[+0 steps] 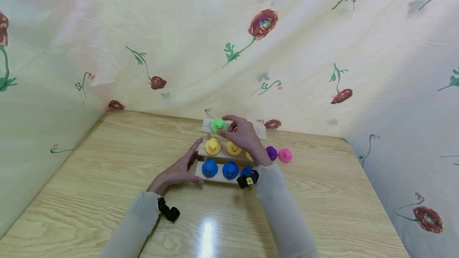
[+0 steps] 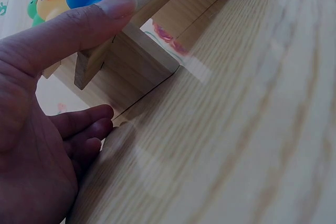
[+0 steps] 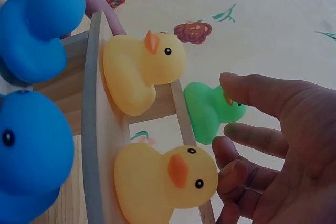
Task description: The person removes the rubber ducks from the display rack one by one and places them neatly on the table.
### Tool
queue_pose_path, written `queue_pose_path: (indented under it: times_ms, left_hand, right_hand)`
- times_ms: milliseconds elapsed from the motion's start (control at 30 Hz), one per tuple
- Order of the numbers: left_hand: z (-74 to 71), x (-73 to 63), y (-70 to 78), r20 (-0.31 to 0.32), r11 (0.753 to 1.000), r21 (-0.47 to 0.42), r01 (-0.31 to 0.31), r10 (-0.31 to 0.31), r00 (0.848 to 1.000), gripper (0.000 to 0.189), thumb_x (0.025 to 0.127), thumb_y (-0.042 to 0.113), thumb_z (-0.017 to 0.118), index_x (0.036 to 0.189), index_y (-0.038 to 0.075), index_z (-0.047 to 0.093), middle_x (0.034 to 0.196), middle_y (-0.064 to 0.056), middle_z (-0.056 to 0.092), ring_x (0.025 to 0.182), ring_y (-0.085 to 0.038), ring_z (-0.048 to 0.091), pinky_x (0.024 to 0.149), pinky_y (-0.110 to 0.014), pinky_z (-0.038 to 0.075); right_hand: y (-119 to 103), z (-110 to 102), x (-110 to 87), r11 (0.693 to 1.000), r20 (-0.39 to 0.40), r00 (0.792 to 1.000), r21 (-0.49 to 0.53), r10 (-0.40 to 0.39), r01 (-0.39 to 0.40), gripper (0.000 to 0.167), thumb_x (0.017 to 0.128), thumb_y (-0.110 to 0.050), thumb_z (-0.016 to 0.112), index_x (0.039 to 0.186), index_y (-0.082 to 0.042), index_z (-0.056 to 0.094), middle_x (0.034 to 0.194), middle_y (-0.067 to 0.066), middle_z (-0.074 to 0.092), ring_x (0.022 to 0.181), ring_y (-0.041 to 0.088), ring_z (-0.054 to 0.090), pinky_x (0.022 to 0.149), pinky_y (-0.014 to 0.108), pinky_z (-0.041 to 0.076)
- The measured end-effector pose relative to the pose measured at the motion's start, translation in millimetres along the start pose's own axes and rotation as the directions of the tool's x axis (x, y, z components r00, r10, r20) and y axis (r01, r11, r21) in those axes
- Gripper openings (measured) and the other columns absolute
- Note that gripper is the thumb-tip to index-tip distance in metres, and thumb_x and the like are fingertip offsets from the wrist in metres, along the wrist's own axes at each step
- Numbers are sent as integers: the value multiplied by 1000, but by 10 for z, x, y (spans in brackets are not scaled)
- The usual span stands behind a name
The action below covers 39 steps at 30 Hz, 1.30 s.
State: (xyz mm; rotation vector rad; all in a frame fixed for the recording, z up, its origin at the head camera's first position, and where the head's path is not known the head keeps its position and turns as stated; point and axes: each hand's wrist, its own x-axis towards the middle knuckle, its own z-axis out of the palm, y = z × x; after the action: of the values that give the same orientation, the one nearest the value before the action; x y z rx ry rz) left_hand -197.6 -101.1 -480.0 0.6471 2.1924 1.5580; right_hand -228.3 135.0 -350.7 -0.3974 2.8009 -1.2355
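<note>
Cupping right hand (image 1: 244,133) around a small lime-green toy duck (image 1: 218,126) at the left end of the top tier of a pale wooden three-tier rack (image 1: 261,131); narrow at thumb and forefinger, on either side of the duck's head; cannot tell firm pinch from light touch; spreading left hand (image 1: 180,170) wide at the rack's left end, with thumb at the bottom tier's front edge; probably steadying. Reads as seating or straightening green up top; next move likely calls for parting fingers cleanly, then lifting off without tipping green or brushing the round yellow toy ducks (image 1: 212,146) on the middle tier; below, in a row, deep-blue toy ducks (image 1: 209,168); right of the rack, on the wood-grain table (image 1: 322,194), a round purple toy (image 1: 271,153) beside a bright pink toy duck (image 1: 285,155); likely yet to be placed, judging by bare top tier at right.
</note>
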Motion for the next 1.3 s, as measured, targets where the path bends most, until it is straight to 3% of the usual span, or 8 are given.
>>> queue_pose_path:
  times_ms: [133,433,933,1300]
  left_hand:
    - [2,-1,6,-1,1000,-1,12,-12,1000,127,75,26,89,159,43,-5,169,-13,9,152,-41,22,125,-61,17]
    - [-14,1,-1,3,1000,13,-1,1,1000,126,77,25,88,159,44,-7,171,-11,2,153,-42,19,125,-60,18]
    - [-6,-1,0,3,1000,15,-23,23,1000,126,78,21,87,160,39,-7,162,-21,24,143,-41,32,124,-62,20]
    - [-9,1,-2,3,1000,8,-18,18,1000,127,78,21,87,160,39,-8,168,-18,11,149,-43,25,125,-61,18]
  right_hand:
    - [-8,24,6,1000,-7,1000,-14,-4,4,50,92,-28,74,137,-12,60,90,10,66,67,16,52,53,21,41]
    - [-24,33,18,999,-18,1000,-35,-13,12,46,93,-28,72,134,-11,64,89,11,67,65,16,52,52,21,39]
    - [-15,-29,-18,998,-37,999,-55,-29,27,48,93,-29,72,135,-9,63,94,13,68,73,18,56,55,21,42]
    - [51,-141,-61,998,-54,998,-58,-17,14,47,93,-29,72,135,-10,63,92,13,69,75,20,57,56,22,42]
